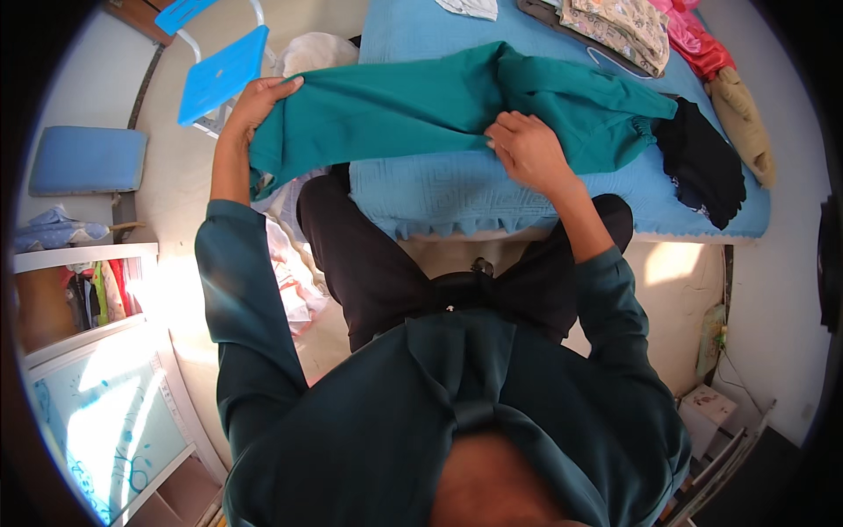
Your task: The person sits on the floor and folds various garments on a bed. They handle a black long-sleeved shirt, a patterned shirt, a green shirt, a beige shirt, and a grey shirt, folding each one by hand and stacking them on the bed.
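A green garment (395, 109) stretches across the front of the bed, with a gathered elastic edge at its right end. My left hand (260, 105) grips its left end, which hangs out past the bed's side, thumb on top of the cloth. Around the near edge of the garment, at its middle, my right hand (527, 148) is closed with the fingers curled. To the right of that, part of the garment lies bunched on the blue quilted bedspread (448, 194). A black garment (701, 161) lies beside its right end.
Folded patterned clothing (619, 29) and a white hanger (609, 62) lie at the bed's back. Red satin cloth (701, 46) and a tan plush item (741, 125) line the right wall. A blue chair (224, 76) stands left; a white cabinet (174, 388) is nearer me.
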`<control>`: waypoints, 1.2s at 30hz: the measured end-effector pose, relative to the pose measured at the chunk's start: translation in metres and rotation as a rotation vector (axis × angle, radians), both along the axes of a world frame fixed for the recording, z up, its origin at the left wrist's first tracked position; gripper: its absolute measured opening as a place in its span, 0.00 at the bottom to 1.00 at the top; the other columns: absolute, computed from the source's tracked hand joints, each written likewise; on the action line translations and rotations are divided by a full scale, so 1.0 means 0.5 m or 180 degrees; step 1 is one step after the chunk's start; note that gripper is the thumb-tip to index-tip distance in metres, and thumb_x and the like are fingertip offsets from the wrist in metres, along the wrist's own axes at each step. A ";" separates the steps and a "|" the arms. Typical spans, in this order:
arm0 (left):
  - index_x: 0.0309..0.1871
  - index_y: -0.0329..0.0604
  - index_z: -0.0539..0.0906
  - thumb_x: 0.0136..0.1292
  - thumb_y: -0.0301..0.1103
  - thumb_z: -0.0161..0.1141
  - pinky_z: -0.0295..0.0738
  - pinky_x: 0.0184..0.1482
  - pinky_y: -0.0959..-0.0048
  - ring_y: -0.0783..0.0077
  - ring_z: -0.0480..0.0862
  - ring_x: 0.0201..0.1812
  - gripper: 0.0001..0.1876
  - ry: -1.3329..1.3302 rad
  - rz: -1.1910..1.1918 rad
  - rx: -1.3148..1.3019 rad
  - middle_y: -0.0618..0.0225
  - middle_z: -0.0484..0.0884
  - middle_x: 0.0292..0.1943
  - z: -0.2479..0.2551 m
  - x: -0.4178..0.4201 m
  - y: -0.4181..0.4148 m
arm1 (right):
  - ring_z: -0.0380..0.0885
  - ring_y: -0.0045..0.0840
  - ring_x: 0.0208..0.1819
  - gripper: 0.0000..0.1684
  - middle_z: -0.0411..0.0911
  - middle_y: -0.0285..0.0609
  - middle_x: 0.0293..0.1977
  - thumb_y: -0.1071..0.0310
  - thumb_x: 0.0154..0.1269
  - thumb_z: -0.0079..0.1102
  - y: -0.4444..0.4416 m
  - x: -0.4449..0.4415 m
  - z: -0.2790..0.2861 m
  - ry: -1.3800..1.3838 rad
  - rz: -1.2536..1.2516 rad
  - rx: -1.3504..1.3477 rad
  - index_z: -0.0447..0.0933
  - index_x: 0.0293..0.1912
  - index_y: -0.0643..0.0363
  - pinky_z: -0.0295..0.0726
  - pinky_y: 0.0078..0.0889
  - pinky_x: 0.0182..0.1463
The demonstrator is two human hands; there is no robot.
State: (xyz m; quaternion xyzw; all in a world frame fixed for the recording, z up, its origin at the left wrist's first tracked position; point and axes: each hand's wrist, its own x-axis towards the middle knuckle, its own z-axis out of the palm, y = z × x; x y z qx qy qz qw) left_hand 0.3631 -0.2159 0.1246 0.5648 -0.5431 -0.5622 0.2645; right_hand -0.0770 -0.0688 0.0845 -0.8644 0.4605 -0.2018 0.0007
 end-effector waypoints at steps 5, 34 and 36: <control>0.49 0.35 0.90 0.70 0.43 0.72 0.85 0.42 0.76 0.75 0.89 0.36 0.17 -0.0694 -0.0480 0.0171 0.63 0.92 0.40 -0.120 0.047 -0.013 | 0.82 0.43 0.43 0.14 0.79 0.46 0.46 0.60 0.72 0.64 0.041 0.009 0.001 -0.0471 -0.0353 0.0567 0.81 0.48 0.61 0.83 0.45 0.46; 0.60 0.40 0.84 0.68 0.53 0.73 0.82 0.51 0.69 0.74 0.88 0.48 0.28 0.0821 0.1748 0.0592 0.68 0.89 0.51 -0.284 0.187 0.265 | 0.65 0.58 0.73 0.27 0.72 0.53 0.70 0.54 0.70 0.66 -0.086 0.151 -0.136 -0.0747 -0.0942 -0.0500 0.80 0.65 0.49 0.70 0.65 0.68; 0.65 0.35 0.81 0.72 0.53 0.69 0.83 0.53 0.68 0.70 0.87 0.52 0.31 0.1305 0.1407 0.0796 0.64 0.87 0.57 -0.293 0.147 0.290 | 0.73 0.57 0.66 0.22 0.80 0.54 0.59 0.66 0.64 0.71 -0.064 0.140 -0.108 -0.1309 -0.0701 -0.0668 0.83 0.56 0.60 0.75 0.53 0.68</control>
